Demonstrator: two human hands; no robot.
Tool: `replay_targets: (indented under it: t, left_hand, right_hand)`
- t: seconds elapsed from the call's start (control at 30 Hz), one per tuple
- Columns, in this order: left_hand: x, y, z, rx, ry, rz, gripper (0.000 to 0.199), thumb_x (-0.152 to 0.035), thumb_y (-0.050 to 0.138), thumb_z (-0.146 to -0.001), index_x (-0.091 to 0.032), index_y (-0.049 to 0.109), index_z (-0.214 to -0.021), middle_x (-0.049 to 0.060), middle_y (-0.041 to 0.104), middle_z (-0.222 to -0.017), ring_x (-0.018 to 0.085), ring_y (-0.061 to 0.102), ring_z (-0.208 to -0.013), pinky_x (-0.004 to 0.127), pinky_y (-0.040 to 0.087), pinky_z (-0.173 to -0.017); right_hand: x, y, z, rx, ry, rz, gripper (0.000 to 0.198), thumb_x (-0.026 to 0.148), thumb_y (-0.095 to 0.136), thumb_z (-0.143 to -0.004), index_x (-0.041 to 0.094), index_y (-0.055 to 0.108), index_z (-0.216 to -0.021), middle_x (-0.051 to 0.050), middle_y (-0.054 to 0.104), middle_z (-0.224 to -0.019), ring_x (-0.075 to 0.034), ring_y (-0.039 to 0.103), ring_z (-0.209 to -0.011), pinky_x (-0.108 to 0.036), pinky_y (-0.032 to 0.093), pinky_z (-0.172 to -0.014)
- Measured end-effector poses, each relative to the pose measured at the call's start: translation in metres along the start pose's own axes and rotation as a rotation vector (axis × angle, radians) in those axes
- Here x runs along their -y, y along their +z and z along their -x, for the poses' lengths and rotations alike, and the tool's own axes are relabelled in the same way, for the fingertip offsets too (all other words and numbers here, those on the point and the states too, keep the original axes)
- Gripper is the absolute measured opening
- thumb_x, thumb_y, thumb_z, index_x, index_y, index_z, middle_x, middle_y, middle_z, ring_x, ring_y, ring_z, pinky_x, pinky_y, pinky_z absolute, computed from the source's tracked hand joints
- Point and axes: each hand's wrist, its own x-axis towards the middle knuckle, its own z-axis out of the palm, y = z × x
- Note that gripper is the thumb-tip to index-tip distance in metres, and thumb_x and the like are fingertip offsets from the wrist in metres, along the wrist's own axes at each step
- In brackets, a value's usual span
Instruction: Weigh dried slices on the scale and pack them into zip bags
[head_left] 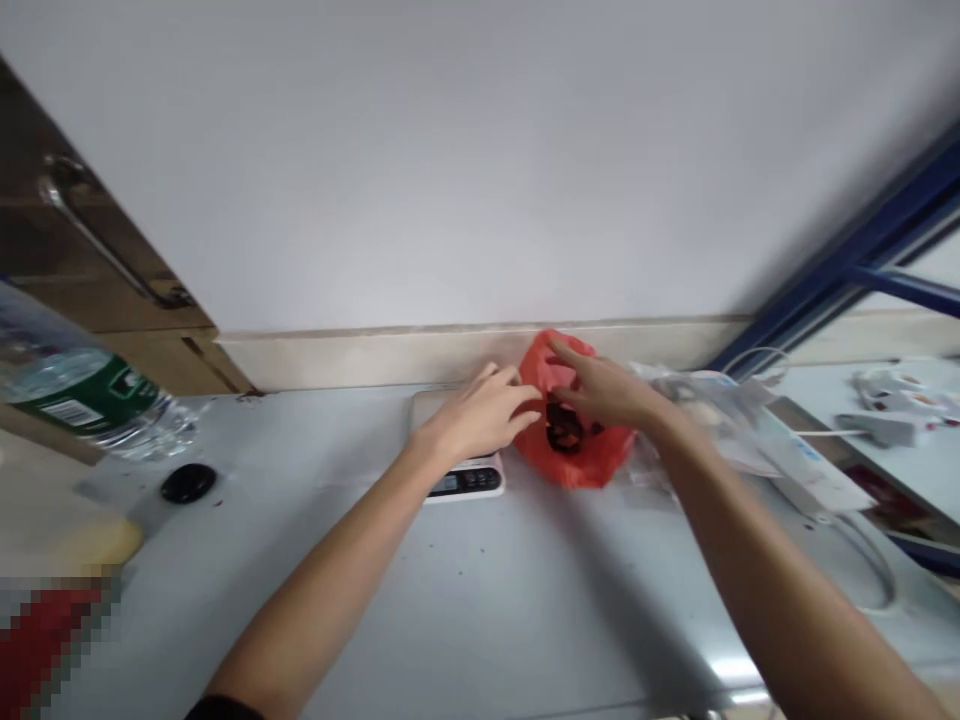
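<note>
A red plastic bag (574,473) sits on the table with its mouth spread, and dark brown pieces (564,428) show inside. My left hand (484,412) hovers over a small white kitchen scale (466,480), its fingers apart and their tips at the bag's left edge. From the right, my right hand (596,385) reaches over the bag's mouth. Its thumb and forefinger are spread, touching or very near the bag's inner side. The hand and forearm cover most of the scale's plate; its dark display and buttons face me.
On the left stand a water bottle with a green label (97,395) and a round black lid (188,483). Clear plastic bags (705,415) and a white power strip (817,475) lie at the right, near a blue metal frame (817,240). A wall (480,180) rises behind the table.
</note>
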Motion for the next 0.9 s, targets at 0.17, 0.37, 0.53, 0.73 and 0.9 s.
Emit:
replay_targets:
  t: [0.17,0.37,0.53,0.73,0.9]
  left_hand:
    - [-0.017,0.021,-0.038,-0.176,-0.118,-0.004,0.028,-0.037,0.053,-0.103,-0.022,0.068,-0.121,0.013,0.06,-0.13,0.035,0.053,-0.125,0.054,0.048,-0.108]
    - [-0.032,0.029,-0.065,-0.476,0.027,-0.02,0.015,-0.025,0.059,-0.097,-0.017,0.066,-0.107,0.013,0.064,-0.116,0.03,0.058,-0.115,0.049,0.051,-0.104]
    - [-0.041,0.031,-0.071,-0.126,0.31,-0.164,0.02,-0.03,0.062,-0.097,-0.017,0.072,-0.109,0.014,0.07,-0.122,0.034,0.055,-0.128,0.051,0.051,-0.106]
    - [-0.042,0.036,-0.067,-0.073,0.167,-0.19,0.052,-0.044,0.074,-0.09,-0.016,0.065,-0.133,0.019,0.062,-0.144,0.041,0.053,-0.137,0.055,0.054,-0.105]
    - [-0.039,0.033,-0.054,-0.255,0.229,-0.094,0.02,-0.025,0.054,-0.103,-0.016,0.071,-0.109,0.008,0.077,-0.111,0.025,0.072,-0.101,0.04,0.061,-0.086]
  right_hand:
    - [-0.011,-0.035,0.011,-0.108,0.023,-0.263,0.056,0.014,0.053,-0.082,0.018,0.069,-0.136,-0.009,0.082,-0.101,-0.021,0.073,-0.075,-0.031,0.056,-0.073]
    - [-0.06,-0.067,0.057,-0.383,0.209,-0.3,0.019,0.025,0.059,-0.081,0.019,0.077,-0.079,-0.008,0.079,-0.079,-0.024,0.074,-0.074,-0.035,0.056,-0.072]
    - [-0.108,-0.053,0.086,-0.387,0.415,-0.17,0.034,0.04,0.068,-0.08,0.021,0.081,-0.105,-0.012,0.082,-0.101,-0.03,0.075,-0.082,-0.045,0.058,-0.08]
    - [-0.11,-0.012,0.094,-0.306,0.371,-0.176,0.04,0.043,0.065,-0.082,0.02,0.081,-0.111,-0.011,0.082,-0.091,-0.031,0.074,-0.075,-0.046,0.058,-0.075]
    - [-0.105,-0.009,0.096,-0.458,0.409,-0.284,0.041,0.047,0.058,-0.086,0.021,0.082,-0.106,-0.012,0.083,-0.098,-0.032,0.076,-0.082,-0.046,0.059,-0.079]
